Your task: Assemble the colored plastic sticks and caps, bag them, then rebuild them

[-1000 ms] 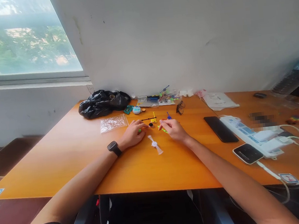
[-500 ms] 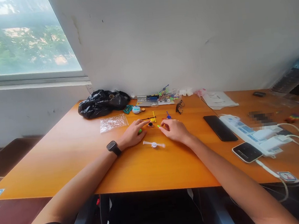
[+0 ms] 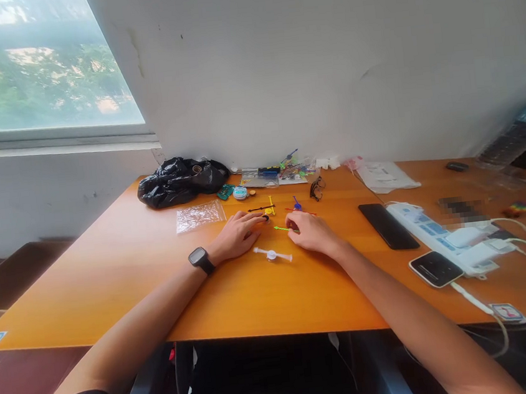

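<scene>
L hand (image 3: 236,236): fingers outstretched, tips at black disc (image 3: 267,218).
R hand (image 3: 311,232): curled at green arrow (image 3: 280,228); grip unclear.
Arrow: betw. hands, more exposed than half a sec ago, i.e. apart from disc.

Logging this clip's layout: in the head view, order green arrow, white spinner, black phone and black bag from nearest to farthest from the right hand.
From the right hand:
1. Green arrow, left, touching it
2. White spinner, left, nearer the person
3. Black phone, right
4. Black bag, far left
</scene>
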Demonstrator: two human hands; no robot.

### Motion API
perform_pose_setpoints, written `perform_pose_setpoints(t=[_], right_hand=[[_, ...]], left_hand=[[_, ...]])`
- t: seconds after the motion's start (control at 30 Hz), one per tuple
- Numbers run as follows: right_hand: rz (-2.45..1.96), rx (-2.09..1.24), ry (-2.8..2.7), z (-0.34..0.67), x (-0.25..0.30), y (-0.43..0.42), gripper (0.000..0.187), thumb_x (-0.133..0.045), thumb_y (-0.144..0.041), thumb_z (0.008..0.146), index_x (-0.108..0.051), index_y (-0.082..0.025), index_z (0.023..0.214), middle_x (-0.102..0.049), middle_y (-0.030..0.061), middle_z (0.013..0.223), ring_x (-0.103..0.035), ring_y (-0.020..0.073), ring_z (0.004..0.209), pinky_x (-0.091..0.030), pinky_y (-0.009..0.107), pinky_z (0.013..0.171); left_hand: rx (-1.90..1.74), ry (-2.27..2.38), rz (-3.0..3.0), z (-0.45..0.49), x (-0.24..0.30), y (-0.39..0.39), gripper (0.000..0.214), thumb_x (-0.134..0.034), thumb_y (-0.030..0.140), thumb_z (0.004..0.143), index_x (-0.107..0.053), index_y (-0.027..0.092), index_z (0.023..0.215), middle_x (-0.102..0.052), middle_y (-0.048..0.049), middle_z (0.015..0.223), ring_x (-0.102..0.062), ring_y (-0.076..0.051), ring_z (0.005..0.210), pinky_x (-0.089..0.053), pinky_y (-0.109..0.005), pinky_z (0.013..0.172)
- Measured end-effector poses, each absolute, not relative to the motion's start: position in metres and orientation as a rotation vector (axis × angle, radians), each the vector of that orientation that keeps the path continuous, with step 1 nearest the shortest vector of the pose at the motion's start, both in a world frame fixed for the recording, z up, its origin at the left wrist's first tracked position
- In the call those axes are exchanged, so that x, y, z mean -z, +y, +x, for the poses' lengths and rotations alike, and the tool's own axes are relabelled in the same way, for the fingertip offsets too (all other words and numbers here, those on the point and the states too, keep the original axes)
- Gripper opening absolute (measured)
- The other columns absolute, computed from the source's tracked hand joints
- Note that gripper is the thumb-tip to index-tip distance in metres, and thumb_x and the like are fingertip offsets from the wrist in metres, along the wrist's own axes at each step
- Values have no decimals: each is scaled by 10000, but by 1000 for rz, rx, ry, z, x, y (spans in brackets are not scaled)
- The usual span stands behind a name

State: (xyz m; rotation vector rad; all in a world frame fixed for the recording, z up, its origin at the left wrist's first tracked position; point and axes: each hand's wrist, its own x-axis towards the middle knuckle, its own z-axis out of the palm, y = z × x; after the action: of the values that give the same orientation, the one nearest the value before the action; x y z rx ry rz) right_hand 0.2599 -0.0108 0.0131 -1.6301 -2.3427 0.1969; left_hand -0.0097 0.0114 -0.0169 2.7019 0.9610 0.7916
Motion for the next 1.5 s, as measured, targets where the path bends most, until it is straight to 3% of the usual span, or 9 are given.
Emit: perform_pose_setpoints(t=[0.13,0.33,0.5,0.6,0.73,0.9,1.17,1.37,1.5], right_hand=[[-1640,-195,-2347,259,-15,-11,166,-586,-126,916,-715,-214,973,-756,83,1049,-657,219,840,-383,307,694],[-1637,-222,-2329,259,-13,-9,143,-584,-156,974,-717,-206,954,-757,98,1062,-684,245,925,-413,318,742],[-1596,-190,-2324,259,-11,-9,118,-589,-178,980,-699,-217,965,-760,83,1052,-676,227,880,-394,316,712],[-1573,-217,-2252,258,-11,-9,99,-588,-221,978,-686,-228,978,-759,54,940,-653,208,795,-382,307,680],[-1358,-477,-2113,258,-13,-5,108,-577,-281,965,-664,-216,970,-742,43,898,-630,188,755,-439,301,702],[-1068,-850,-1984,255,-16,-1,211,-632,-394,925,-688,-195,968,-741,68,994,-675,213,944,-518,339,854],[-958,-1395,-1909,254,-24,-13,310,-837,-453,794,-724,-180,884,-698,24,779,-609,148,686,-496,278,651],[-934,-1493,-2053,253,-29,-20,283,-795,-428,825,-772,-167,934,-753,54,846,-607,147,690,-458,266,634],[-927,-1433,-2086,250,-29,-22,225,-750,-367,839,-771,-179,960,-772,67,939,-668,186,816,-495,287,722]], left_hand=[[-676,964,2751,-10,15,9,454,-421,302,1093,-558,353,1523,-516,-19,1618,-528,-301,1327,-437,-520,1143],[-711,1114,2738,-9,14,7,398,-490,351,1068,-632,325,1438,-585,-53,1533,-556,-311,1253,-474,-518,1088],[-818,1217,2659,-8,16,9,281,-572,354,1020,-728,282,1243,-689,-87,1280,-596,-305,1158,-512,-500,1035],[-843,1192,2649,-9,17,9,318,-558,319,1018,-691,275,1304,-649,-94,1359,-579,-306,1217,-501,-499,1071],[-720,1068,2724,-10,17,10,462,-444,277,1067,-543,305,1518,-496,-76,1613,-493,-323,1339,-430,-554,1148],[-624,1060,2762,-11,18,10,405,-391,334,1100,-642,323,1418,-454,-27,1661,-488,-329,1301,-424,-571,1128],[-657,1073,2758,-10,19,10,432,-390,317,1094,-611,337,1464,-497,-32,1625,-514,-315,1241,-431,-533,1122],[-675,1077,2735,-10,18,10,418,-410,321,1092,-622,342,1451,-514,-37,1607,-514,-314,1254,-434,-529,1118],[-667,1072,2741,-10,17,10,409,-408,318,1094,-628,342,1438,-515,-36,1606,-523,-306,1250,-435,-525,1125]])
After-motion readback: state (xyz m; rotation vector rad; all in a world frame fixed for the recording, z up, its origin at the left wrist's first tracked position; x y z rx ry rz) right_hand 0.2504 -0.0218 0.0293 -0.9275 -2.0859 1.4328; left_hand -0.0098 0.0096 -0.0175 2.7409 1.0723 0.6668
